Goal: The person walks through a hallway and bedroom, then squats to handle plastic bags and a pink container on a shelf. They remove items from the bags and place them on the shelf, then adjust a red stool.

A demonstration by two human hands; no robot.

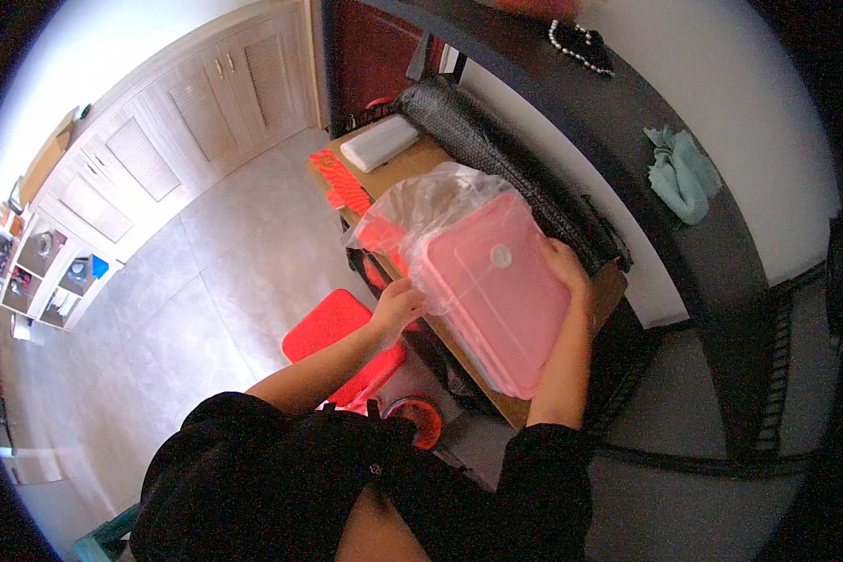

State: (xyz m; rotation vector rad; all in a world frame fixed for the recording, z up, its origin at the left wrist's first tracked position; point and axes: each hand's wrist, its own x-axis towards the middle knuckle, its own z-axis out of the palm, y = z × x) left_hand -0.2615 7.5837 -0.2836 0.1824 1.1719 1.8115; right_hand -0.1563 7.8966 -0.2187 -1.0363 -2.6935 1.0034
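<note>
A flat pink plastic case or lid (506, 302), with a round pale sticker, lies partly inside a clear plastic bag (456, 193) over a cardboard surface. My left hand (399, 303) pinches the bag's edge at the case's left side. At the upper right side of the case, my right hand (565, 265) grips its edge, the fingers partly hidden. Orange-red printed strips (341, 183) lie on the cardboard (428, 151), and a white wrapped packet (379, 142) sits at its far end.
A black bubble-wrap roll (492, 140) lies behind the cardboard. A red lid-like item (330, 334) and a round red container (421, 420) are below, to the left. On the dark shelf (625, 105) are a beaded black item (583, 48) and a green cloth (680, 175). Pale cabinets (183, 119) line the wall.
</note>
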